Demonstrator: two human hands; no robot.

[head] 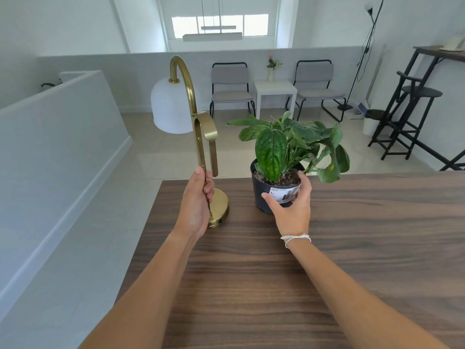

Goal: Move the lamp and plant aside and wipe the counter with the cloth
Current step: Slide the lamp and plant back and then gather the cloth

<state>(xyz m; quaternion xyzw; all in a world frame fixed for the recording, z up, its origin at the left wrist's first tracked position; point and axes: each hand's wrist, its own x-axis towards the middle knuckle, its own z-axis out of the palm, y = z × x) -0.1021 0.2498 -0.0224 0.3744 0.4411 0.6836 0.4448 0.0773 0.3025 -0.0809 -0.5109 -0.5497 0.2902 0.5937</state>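
Observation:
A brass lamp [201, 137] with a white dome shade stands near the far left corner of the dark wooden counter [327, 260]. My left hand [197, 202] is closed around its stem just above the round base. To its right sits a green plant [289, 147] in a black pot [261, 197] with a white label. My right hand [292, 205] wraps the pot's near side, thumb on the left, fingers at the rim. No cloth is in view.
The counter's far edge runs just behind the lamp and pot, its left edge just beside the lamp base. Beyond lie a tiled floor, two grey chairs [230, 89], a white side table [275, 93] and black stools [412, 117] at the right.

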